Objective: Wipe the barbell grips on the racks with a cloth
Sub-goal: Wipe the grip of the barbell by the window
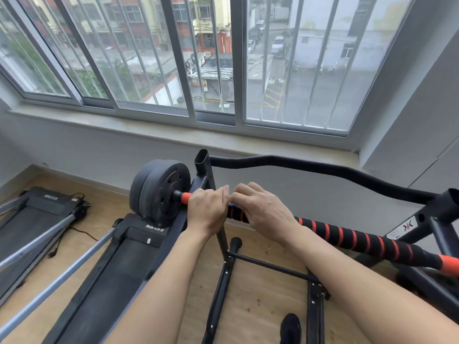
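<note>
- Head view, frame centre: left hand (207, 209) wraps the barbell grip (347, 235) near the weight plate (159, 192).
- Right hand (260, 209) curls over a barely visible blue cloth (233, 203).
- Advice: keep the cloth wrapped round, slide along the grip.

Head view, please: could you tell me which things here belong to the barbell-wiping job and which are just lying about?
Part of the job:
- barbell grip, black with red stripes
- left hand and right hand, both curled over the bar
- cloth, only a blue sliver between the hands
- rack holding the bar

Just lying about:
- weight plates
- two treadmills
- curved padded bar
</note>
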The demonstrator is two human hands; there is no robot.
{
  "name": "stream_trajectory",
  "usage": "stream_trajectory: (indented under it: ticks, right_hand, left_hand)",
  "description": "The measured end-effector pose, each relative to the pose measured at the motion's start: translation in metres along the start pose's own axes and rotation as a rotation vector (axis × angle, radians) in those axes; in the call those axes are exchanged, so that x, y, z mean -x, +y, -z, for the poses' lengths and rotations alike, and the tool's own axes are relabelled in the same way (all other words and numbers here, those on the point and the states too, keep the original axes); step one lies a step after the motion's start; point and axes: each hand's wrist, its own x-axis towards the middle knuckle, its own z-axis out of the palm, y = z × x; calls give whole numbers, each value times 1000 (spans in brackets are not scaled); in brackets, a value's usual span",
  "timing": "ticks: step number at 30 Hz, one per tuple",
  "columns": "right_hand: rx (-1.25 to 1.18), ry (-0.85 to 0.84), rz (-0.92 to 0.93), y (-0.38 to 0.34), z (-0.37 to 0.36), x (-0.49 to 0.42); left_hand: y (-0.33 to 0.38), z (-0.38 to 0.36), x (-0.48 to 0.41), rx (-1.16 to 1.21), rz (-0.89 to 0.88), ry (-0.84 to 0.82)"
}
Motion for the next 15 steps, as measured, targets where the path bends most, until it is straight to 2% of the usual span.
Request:
stream_trajectory:
  ticks: [3,8,9,13,15]
  right_hand:
    - [-14,3,9,5,2,-3]
    - [-49,-32,58,14,13,-9]
    - [-60,-37,64,16,14,-10]
    - [-155,-55,14,28,10,-13]
    - [-246,-54,-32,34,9,-14]
  left_hand:
    - [0,9,-16,-70,-88,-208]
    - [-1,11,-42,-30,-22,-420]
    - [-2,7,-42,-36,-8,-395]
    - [5,-21,-20,208,176,38]
    - [9,-26,-15,246,294,145]
